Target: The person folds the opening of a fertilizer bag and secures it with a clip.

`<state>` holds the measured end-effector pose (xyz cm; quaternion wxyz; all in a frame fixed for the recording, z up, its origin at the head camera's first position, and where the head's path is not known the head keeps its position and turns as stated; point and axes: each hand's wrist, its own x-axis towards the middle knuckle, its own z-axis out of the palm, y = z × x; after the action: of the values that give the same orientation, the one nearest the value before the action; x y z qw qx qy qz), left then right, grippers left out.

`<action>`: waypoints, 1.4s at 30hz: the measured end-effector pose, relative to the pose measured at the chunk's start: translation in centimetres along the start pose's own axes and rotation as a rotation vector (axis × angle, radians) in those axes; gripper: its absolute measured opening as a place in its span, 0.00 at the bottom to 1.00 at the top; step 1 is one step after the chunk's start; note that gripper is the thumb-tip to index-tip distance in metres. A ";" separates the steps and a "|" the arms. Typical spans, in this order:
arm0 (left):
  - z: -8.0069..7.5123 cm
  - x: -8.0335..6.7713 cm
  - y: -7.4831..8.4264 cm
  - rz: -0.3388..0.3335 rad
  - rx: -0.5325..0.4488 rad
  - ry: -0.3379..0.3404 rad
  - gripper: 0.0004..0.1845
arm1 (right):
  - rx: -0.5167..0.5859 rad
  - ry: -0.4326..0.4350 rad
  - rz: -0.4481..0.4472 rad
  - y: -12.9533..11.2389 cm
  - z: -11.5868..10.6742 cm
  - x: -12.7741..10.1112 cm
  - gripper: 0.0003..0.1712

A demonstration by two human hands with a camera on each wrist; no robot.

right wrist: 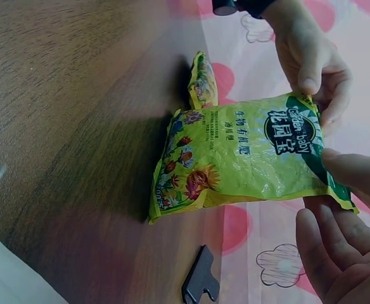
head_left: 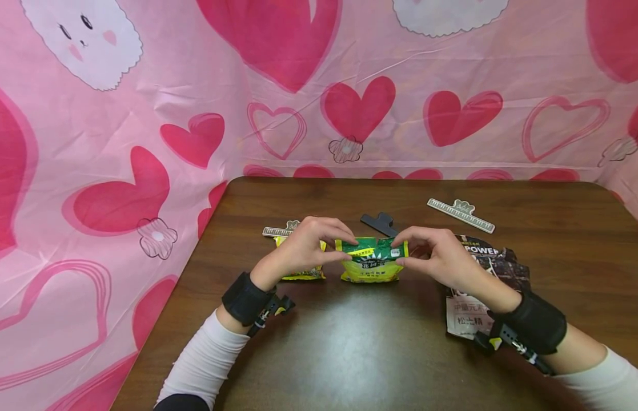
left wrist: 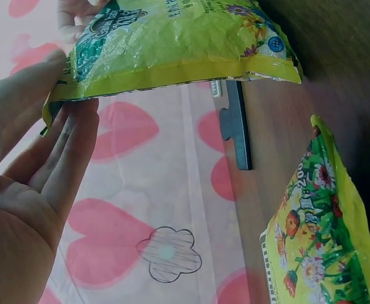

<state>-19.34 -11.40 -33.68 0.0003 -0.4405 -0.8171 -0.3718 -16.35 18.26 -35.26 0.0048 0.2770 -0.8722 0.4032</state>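
Observation:
A yellow and green fertilizer bag stands on the table between both hands, its printed flowers showing in the right wrist view. My left hand pinches its upper left corner between thumb and fingers. At the upper right corner my right hand pinches it likewise. Behind the left hand lies a second yellow bag, partly hidden in the head view. A dark grey bag clip lies just behind the held bag; the right hand covers none of its wide bar in the right wrist view.
A pale bag clip lies at the back right, and another pale clip sits behind the second yellow bag. Under the right forearm lies a black and white bag. A pink heart-print cloth hangs behind the wooden table.

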 end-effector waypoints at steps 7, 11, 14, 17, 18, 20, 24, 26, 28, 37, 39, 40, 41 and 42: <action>0.0 0.1 -0.1 0.021 0.040 -0.010 0.17 | -0.011 -0.020 0.005 -0.1 0.2 0.0 0.17; 0.1 0.1 -0.2 0.022 0.064 -0.015 0.15 | -0.031 -0.001 -0.017 -0.2 0.3 0.1 0.14; 0.1 0.1 -0.2 0.017 0.083 -0.019 0.14 | -0.037 0.009 -0.035 -0.2 0.4 0.1 0.11; 0.1 0.1 -0.2 0.018 0.091 -0.021 0.13 | -0.046 0.007 -0.041 -0.1 0.4 0.2 0.10; 0.1 0.1 -0.3 0.019 0.092 -0.021 0.12 | -0.049 0.006 -0.041 -0.1 0.4 0.2 0.09; 0.1 0.1 -0.2 0.025 0.087 -0.023 0.11 | -0.053 0.001 -0.040 -0.1 0.4 0.2 0.09; 0.2 0.1 -0.2 0.035 0.085 -0.029 0.09 | -0.053 -0.009 -0.040 -0.1 0.4 0.2 0.08; 0.2 0.1 -0.2 0.042 0.084 -0.034 0.09 | -0.053 -0.015 -0.039 -0.1 0.4 0.2 0.07; 0.2 0.1 -0.3 0.048 0.081 -0.039 0.09 | -0.050 -0.025 -0.034 0.0 0.4 0.2 0.06; 0.2 0.1 -0.5 0.057 0.063 -0.050 0.07 | -0.041 -0.057 -0.023 0.2 0.5 0.3 0.04; 0.2 0.1 -0.4 0.055 0.071 -0.048 0.07 | -0.054 -0.053 -0.021 0.3 0.5 0.3 0.03; 0.2 0.1 -0.5 0.052 0.074 -0.049 0.07 | -0.061 -0.052 -0.019 0.3 0.5 0.3 0.03; 0.2 0.1 -0.5 0.050 0.078 -0.049 0.07 | -0.068 -0.050 -0.020 0.3 0.5 0.4 0.03; 0.2 0.0 -0.5 0.048 0.081 -0.050 0.07 | -0.073 -0.050 -0.020 0.3 0.5 0.4 0.03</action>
<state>-19.65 -11.40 -34.08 0.0068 -0.4687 -0.8205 -0.3272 -16.71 17.91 -35.72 -0.0029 0.2955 -0.8834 0.3638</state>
